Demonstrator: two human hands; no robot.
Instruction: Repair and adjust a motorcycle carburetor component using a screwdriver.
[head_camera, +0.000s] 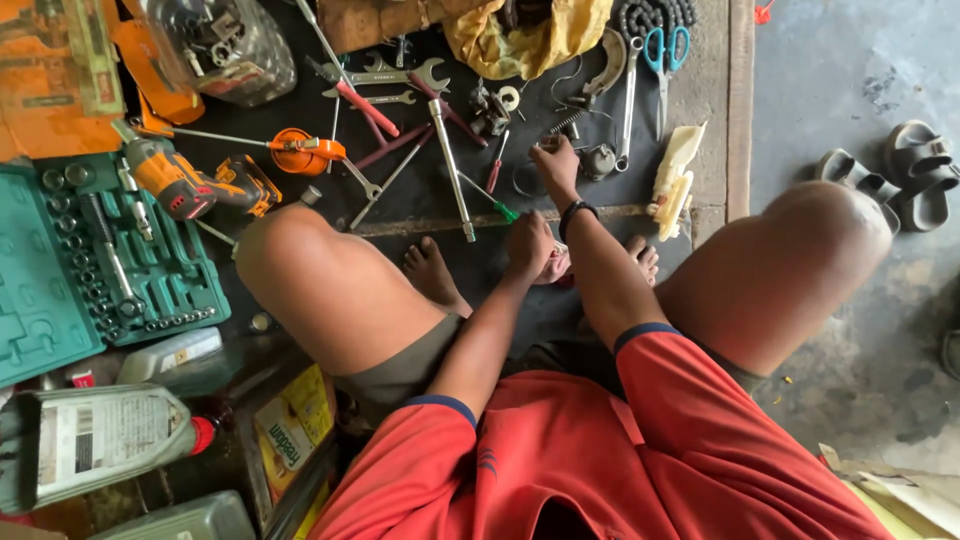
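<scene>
I sit low on a dark mat (300, 215) with both knees up and my bare feet between them. My right hand (555, 160), a black band on its wrist, reaches forward and pinches a small metal part among loose pieces, beside a wire ring and a round grey part (600, 160). My left hand (530, 245) is closed near my feet around a small pinkish-white object (556, 264) that I cannot identify. A green-handled screwdriver (495, 205) and a long chrome socket bar (451, 165) lie just left of my hands.
Wrenches (395, 75), red-handled tools and an orange oil can (297, 152) are spread over the mat. An orange drill (185, 185) and a green socket case (60, 270) lie at left, oil bottles (100, 440) below them. Blue scissors (665, 50) and grey sandals (890, 170) lie at right.
</scene>
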